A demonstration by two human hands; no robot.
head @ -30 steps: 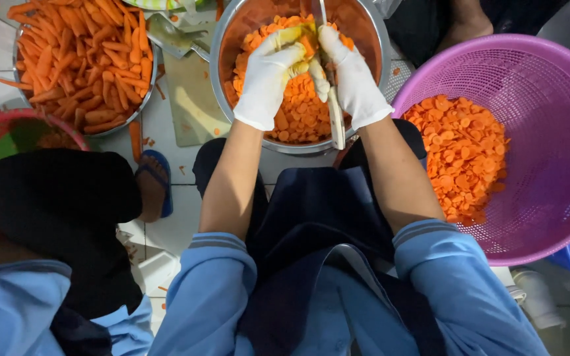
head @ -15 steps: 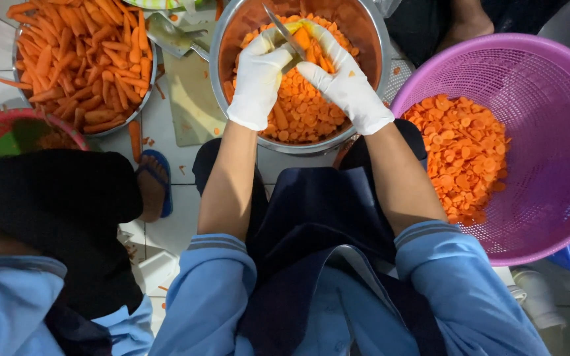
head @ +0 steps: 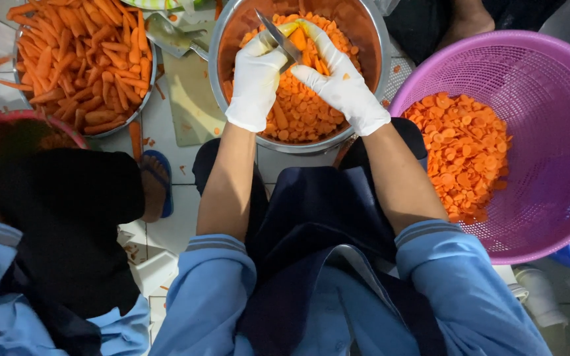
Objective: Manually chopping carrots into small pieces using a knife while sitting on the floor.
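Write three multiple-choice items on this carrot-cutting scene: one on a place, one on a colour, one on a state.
1. Where do the gloved hands work?
A. over the round steel bowl of carrot slices
B. over the purple basket
C. over the floor tiles

2. What colour is the perforated plastic basket of sliced carrot?
A. green
B. purple
C. white

3. How is the steel knife held?
A. lying on the floor
B. sunk in the basket
C. gripped in the left hand, blade against a carrot piece

Answers: 1 A, the left hand and right hand hover above the steel bowl. 2 B, the basket is purple. 3 C, the knife touches the carrot piece pinched by the right hand.
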